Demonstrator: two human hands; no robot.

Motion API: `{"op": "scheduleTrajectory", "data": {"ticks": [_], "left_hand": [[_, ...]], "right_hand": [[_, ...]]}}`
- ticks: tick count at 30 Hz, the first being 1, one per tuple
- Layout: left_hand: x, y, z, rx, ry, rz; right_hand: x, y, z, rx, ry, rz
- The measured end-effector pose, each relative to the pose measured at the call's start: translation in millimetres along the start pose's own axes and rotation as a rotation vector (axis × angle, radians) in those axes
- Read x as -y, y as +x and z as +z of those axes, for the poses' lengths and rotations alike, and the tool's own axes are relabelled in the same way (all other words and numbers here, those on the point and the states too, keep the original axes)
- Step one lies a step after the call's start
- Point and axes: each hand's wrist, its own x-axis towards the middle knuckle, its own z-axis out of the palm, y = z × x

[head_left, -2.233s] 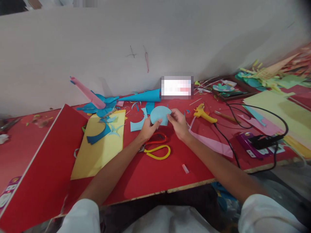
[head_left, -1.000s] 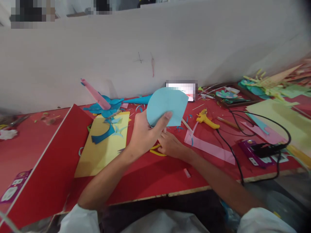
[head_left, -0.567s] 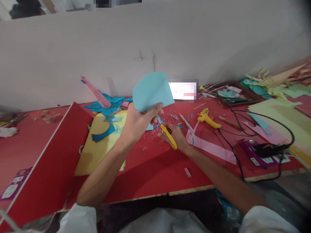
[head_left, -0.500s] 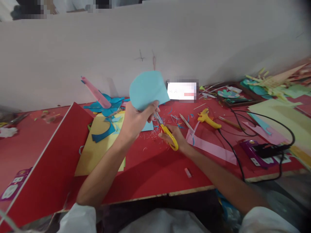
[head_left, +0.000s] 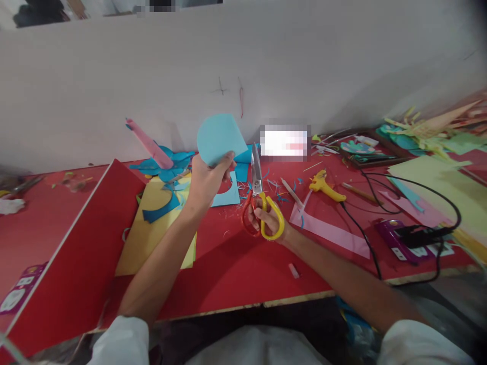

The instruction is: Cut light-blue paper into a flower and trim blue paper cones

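Scattered with thin trimmings point(head_left: 282, 197), a red desk point(head_left: 236, 274) is standing against a grey wall point(head_left: 152, 66). Above the desk, the left hand's point(head_left: 208, 178) fingers are pinching a rounded light-blue paper point(head_left: 219, 138); to its right, the right hand's point(head_left: 269, 218) fingers are gripping scissors point(head_left: 257, 185) by the handles, blades pointing far. Farther right, a yellow glue gun point(head_left: 326, 188) is lying.

Red tbl point(head_left: 228, 274), prob. off-white wall point(head_left: 319, 66)

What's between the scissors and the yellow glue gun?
Head view: between the scissors and glue gun show a pencil-like stick, small blue scraps and one end of a pink strip.
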Motion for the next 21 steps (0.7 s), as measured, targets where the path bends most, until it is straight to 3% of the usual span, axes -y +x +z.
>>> {"op": "scheduleTrajectory", "data": {"ticks": [4,7,12,17,21], "left_hand": [[13.8,3.7,2.6,0.01,-0.139,-0.074],[17.5,2.2,6.4,0.1,-0.266,-0.172],[19.4,-3.8,12.3,0.158,-0.276,-0.206],[22.3,-5.2,15.1,0.097,-0.259,-0.194],[19.0,-5.7,16.0,0.118,-0.316,-0.225]], "right_hand": [[5.7,1.2,-5.3,-0.066,-0.156,-0.057],[6.8,2.7,-5.8,-0.122,-0.173,-0.037],[-1.3,5.6,-7.6,-0.124,-0.195,-0.003],[-8.1,4.9,-14.5,-0.054,-0.223,0.038],[-10.4,3.9,-14.9,0.03,-0.172,0.108]]}}
